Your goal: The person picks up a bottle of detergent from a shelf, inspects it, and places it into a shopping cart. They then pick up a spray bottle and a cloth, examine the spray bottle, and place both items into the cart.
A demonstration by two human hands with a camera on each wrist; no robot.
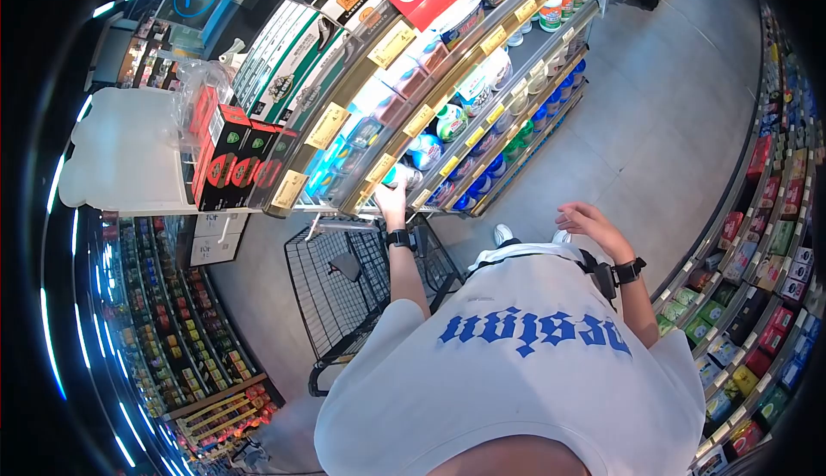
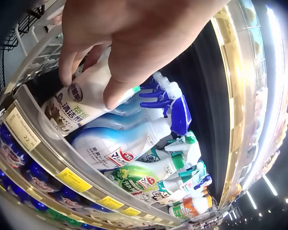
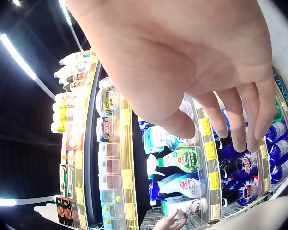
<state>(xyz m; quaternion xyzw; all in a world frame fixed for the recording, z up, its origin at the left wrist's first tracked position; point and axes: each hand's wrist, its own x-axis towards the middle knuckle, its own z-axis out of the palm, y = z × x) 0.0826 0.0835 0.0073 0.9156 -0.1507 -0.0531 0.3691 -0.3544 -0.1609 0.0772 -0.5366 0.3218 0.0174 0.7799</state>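
In the left wrist view, the left hand (image 2: 129,43) has its thumb and fingers round a white bottle (image 2: 81,103) with a dark round label, at the end of a shelf row. The bottle leans beside blue-and-white spray bottles (image 2: 120,141) and a green one (image 2: 149,175). From the head view, the left hand (image 1: 392,203) reaches to the shelf's near end. The right hand (image 1: 592,225) is in the air over the floor, away from the shelf, fingers loosely bent and holding nothing; the right wrist view shows its palm (image 3: 182,57).
A black wire shopping cart (image 1: 331,282) stands below the left arm. Black-and-red boxes (image 1: 225,153) sit at the shelf's end, beside a white panel (image 1: 125,153). Grey floor (image 1: 662,89) runs between this shelf and stocked shelves (image 1: 757,304) on the right.
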